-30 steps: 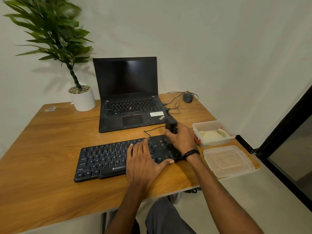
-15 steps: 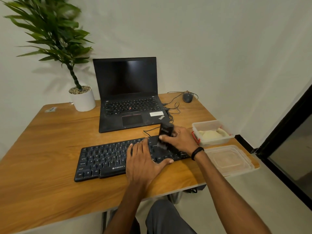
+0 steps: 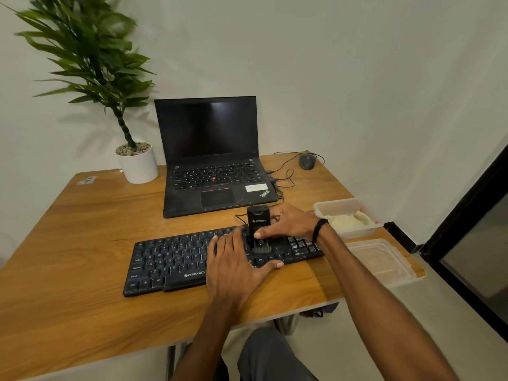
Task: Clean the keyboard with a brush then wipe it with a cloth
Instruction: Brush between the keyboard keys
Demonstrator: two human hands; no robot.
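The wooden table fills the lower left of the view, backed by a pale wall along its far edge. Its right edge ends at a strip of floor beside a dark door frame. A wide stretch of bare wood lies left of and nearer than the keyboard.

An open black laptop stands at the far middle, with a potted plant just to its left.

The black keyboard lies near the table's near edge, angled slightly, with its right end farther away. Its keys are dark with pale legends, and its thin cable runs off towards the laptop.

At the right edge sit a clear plastic container holding a cream cloth and, nearer, its lid, which overhangs the table corner.

The left hand lies flat on the keyboard's middle. Its fingers are straight and slightly spread, and its thumb reaches out along the near rim.

The right hand, with a black wristband, has its fingers and thumb wrapped round a black brush. The brush is upright, with its bristles down on the keys right of centre, just beside the left fingertips.

A grey mouse sits at the far right corner.
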